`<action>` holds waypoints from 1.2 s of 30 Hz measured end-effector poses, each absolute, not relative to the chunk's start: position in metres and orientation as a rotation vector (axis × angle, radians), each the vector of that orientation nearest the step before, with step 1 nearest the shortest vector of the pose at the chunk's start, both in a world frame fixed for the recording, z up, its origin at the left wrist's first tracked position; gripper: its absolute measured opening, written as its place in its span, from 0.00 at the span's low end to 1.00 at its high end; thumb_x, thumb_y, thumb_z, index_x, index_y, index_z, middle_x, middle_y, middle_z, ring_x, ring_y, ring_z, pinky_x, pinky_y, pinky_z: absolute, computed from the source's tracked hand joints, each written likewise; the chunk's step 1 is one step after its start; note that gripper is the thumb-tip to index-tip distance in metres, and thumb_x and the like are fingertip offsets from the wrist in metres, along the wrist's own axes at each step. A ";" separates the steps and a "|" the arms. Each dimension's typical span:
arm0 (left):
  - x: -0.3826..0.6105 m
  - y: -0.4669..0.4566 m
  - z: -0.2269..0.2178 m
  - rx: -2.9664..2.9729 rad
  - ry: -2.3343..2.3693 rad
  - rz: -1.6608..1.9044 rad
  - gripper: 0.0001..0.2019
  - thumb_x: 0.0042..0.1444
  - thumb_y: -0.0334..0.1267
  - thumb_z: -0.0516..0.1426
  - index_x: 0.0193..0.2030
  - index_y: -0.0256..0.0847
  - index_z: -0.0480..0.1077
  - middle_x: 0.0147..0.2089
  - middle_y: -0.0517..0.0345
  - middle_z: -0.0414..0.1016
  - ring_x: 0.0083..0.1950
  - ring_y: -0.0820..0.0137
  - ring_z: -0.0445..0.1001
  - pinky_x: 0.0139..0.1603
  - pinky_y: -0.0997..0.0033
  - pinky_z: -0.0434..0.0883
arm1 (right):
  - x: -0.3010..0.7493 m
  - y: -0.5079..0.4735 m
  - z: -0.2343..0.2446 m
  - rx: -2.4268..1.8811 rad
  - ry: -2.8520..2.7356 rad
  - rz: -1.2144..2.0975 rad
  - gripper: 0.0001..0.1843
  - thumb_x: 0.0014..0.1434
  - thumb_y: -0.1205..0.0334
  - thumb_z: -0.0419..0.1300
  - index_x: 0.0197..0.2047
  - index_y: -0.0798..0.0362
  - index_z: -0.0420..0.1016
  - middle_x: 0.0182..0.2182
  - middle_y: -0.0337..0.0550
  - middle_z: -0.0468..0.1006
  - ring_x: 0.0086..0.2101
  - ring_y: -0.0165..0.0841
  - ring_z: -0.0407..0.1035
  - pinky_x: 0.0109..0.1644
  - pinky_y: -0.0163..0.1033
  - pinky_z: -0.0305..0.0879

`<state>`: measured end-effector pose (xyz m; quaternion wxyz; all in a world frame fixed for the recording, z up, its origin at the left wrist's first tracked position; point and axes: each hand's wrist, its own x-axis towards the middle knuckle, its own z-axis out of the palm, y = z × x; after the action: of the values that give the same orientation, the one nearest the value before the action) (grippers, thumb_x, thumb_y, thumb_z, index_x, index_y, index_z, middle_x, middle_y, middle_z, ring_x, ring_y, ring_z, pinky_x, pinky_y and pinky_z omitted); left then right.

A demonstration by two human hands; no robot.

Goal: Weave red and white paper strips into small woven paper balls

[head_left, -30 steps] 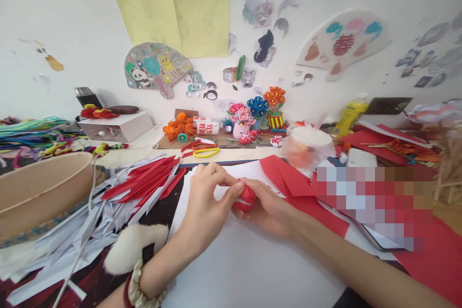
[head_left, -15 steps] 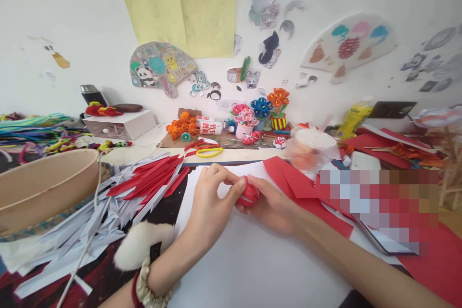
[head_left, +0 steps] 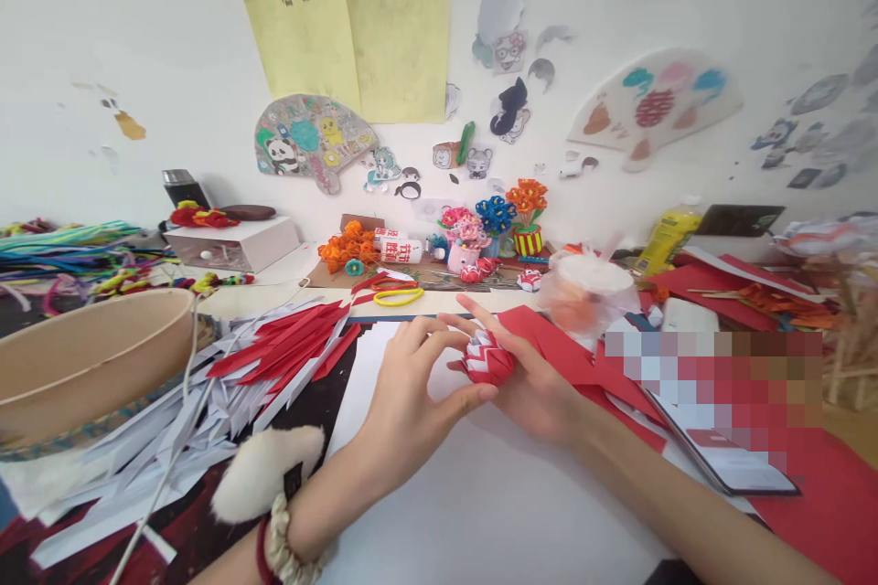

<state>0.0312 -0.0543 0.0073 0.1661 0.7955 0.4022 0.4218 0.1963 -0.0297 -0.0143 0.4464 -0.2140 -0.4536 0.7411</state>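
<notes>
A small red-and-white folded paper ball (head_left: 487, 360) with a zigzag pattern is held between my two hands, over a white sheet of paper (head_left: 480, 503). My left hand (head_left: 412, 384) grips it from the left, its fingers behind and its thumb at the lower front. On the other side, my right hand (head_left: 539, 379) cradles the ball, with one finger stretched out past it. The back of the ball and some fingertips are hidden.
Red and white paper strips (head_left: 281, 356) and a tan basin (head_left: 89, 366) lie left. A white fluffy thing (head_left: 264, 475) sits by my left wrist. To the right are red paper (head_left: 555, 347) and a phone (head_left: 741, 466). Yellow-handled scissors (head_left: 398, 296) lie behind.
The ball has turned, so its red-and-white zigzag side now shows. My left thumb has slid lower and to the right, and a right finger has stretched out. The view has tilted up slightly.
</notes>
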 end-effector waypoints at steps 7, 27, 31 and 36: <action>0.022 -0.049 0.004 2.473 1.407 1.288 0.14 0.52 0.40 0.63 0.43 0.43 0.67 0.45 0.53 0.72 0.48 0.60 0.69 0.46 0.60 0.67 | 0.207 -0.017 -0.022 -0.596 -1.546 1.514 0.37 0.53 0.48 0.67 0.63 0.45 0.61 0.60 0.49 0.66 0.58 0.43 0.61 0.61 0.51 0.59; 0.018 -0.043 -0.001 2.133 1.301 1.156 0.22 0.53 0.39 0.63 0.54 0.45 0.65 0.51 0.54 0.74 0.44 0.66 0.75 0.44 0.64 0.75 | 0.205 -0.012 -0.029 -0.623 -1.716 1.245 0.31 0.58 0.55 0.64 0.63 0.45 0.63 0.57 0.49 0.69 0.52 0.43 0.70 0.56 0.50 0.67; 0.015 -0.041 0.002 2.131 1.103 1.085 0.32 0.51 0.35 0.65 0.62 0.49 0.59 0.57 0.53 0.68 0.39 0.71 0.74 0.43 0.65 0.76 | 0.208 -0.011 -0.028 -0.643 -1.612 1.274 0.27 0.59 0.55 0.62 0.62 0.43 0.66 0.55 0.47 0.71 0.49 0.40 0.71 0.53 0.46 0.70; 0.010 -0.038 0.002 2.090 1.111 1.172 0.26 0.53 0.36 0.64 0.58 0.48 0.64 0.50 0.56 0.72 0.40 0.71 0.74 0.44 0.66 0.75 | 0.210 -0.014 -0.023 -0.598 -1.632 1.325 0.29 0.60 0.53 0.61 0.64 0.44 0.62 0.54 0.47 0.74 0.50 0.40 0.71 0.54 0.46 0.69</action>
<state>0.0104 -0.0384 0.0018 0.2476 0.7667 0.4074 0.4300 0.2100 -0.0140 -0.0230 0.4599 -0.2430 -0.6631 0.5383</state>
